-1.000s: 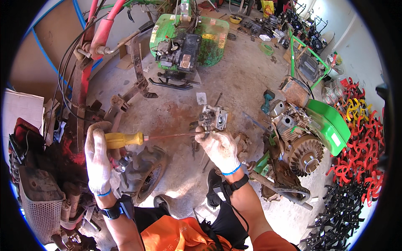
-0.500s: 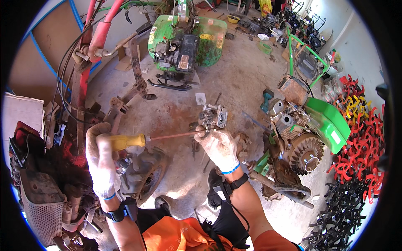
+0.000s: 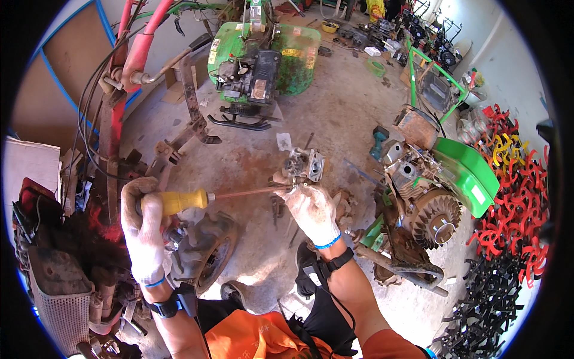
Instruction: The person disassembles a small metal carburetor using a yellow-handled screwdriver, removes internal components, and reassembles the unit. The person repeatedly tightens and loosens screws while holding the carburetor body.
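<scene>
My left hand [image 3: 143, 221], in a white work glove, is closed around the yellow handle of a screwdriver [image 3: 184, 202]. Its long reddish-brown shaft points right and ends at the fingers of my right hand [image 3: 312, 212]. That gloved hand grips a small silver-grey carburetor [image 3: 306, 165], held up over the floor with a round bore facing right. The screwdriver's tip meets the near side of the carburetor, among my right fingertips; the exact contact spot is hidden.
A partly dismantled engine [image 3: 412, 179] with a finned flywheel sits at the right, beside red, yellow and black curved blades [image 3: 508, 209]. A green tiller [image 3: 251, 78] stands ahead. Below my left hand lies a greasy engine casing [image 3: 206, 251]; a perforated metal box [image 3: 63, 311] is farther left.
The screwdriver's handle and my left fingers have shifted slightly, with the shaft still at the carburetor. My right hand keeps its hold. The whole view has moved a little.
</scene>
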### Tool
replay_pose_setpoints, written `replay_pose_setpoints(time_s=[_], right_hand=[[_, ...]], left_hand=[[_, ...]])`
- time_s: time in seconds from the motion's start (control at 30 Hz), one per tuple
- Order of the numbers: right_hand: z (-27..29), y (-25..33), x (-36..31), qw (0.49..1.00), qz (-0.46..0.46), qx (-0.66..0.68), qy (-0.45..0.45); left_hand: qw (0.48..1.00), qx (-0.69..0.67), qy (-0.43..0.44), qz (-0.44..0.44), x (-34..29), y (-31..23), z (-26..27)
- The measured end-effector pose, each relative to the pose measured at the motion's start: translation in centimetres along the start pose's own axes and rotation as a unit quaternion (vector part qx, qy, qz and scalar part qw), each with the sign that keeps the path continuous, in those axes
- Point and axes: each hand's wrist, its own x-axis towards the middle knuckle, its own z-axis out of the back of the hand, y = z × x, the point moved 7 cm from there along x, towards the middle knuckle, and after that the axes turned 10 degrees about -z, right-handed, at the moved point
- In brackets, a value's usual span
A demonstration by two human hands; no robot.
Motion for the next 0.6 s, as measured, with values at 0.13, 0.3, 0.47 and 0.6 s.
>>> replay_pose_setpoints(time_s=[0.13, 0.3, 0.47, 0.6], right_hand=[[0.4, -0.1, 0.1, 1.0, -0.002, 0.01, -0.012], [0.8, -0.2, -0.1, 0.999, -0.023, -0.011, -0.019], [1.1, -0.3, -0.1, 1.0, -0.01, 0.002, -0.01], [1.4, -0.7, -0.3, 1.0, -0.003, 0.02, -0.001]], left_hand=[[0.975, -0.178, 0.071, -0.11, 0.7, -1.0, -1.6], [0.994, -0.047, 0.061, -0.077, 0.5, -1.0, -0.9], [0.988, 0.127, -0.007, -0.083, 0.4, -1.1, -0.3], [0.968, -0.153, 0.083, -0.178, 0.1, -2.1, -1.9]])
